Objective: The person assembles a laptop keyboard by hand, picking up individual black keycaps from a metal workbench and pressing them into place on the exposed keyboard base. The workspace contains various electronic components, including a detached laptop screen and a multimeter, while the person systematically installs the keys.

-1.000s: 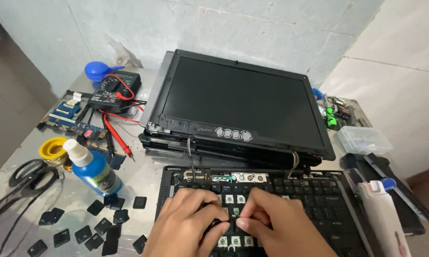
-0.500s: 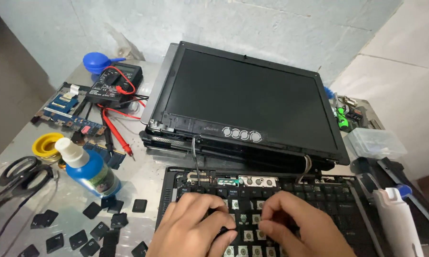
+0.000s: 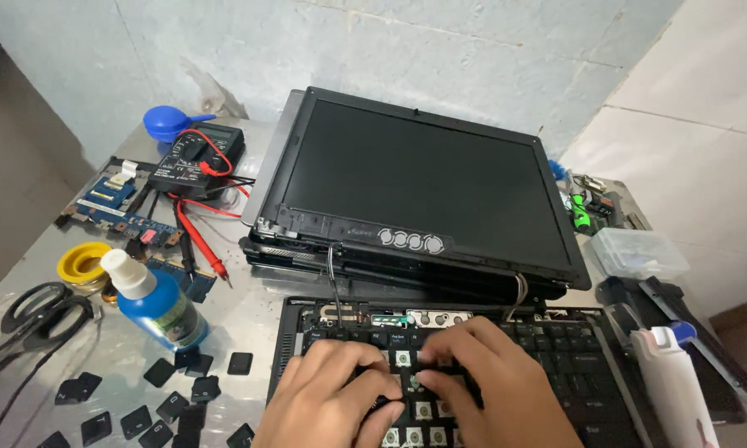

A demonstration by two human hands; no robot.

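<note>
Both hands work at the lower centre of the frame. The left hand (image 3: 336, 398) and right hand (image 3: 493, 386) press curled fingertips on the keyboard (image 3: 572, 357). Neither visibly grips anything; loose keycaps (image 3: 170, 390) lie lower left.

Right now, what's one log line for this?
left hand: on keyboard | right hand: on keyboard | loose keycaps: left | screen: behind

A single head-worn camera looked steeply down and forward over a metal workbench (image 3: 249, 319), close above the left hand (image 3: 336, 398) and right hand (image 3: 493, 390) at the frame's bottom edge. It faced a pale wall (image 3: 440, 50), taking in a laptop keyboard (image 3: 585, 357) and screen panel (image 3: 415, 178). No second view overlapped it.
</note>
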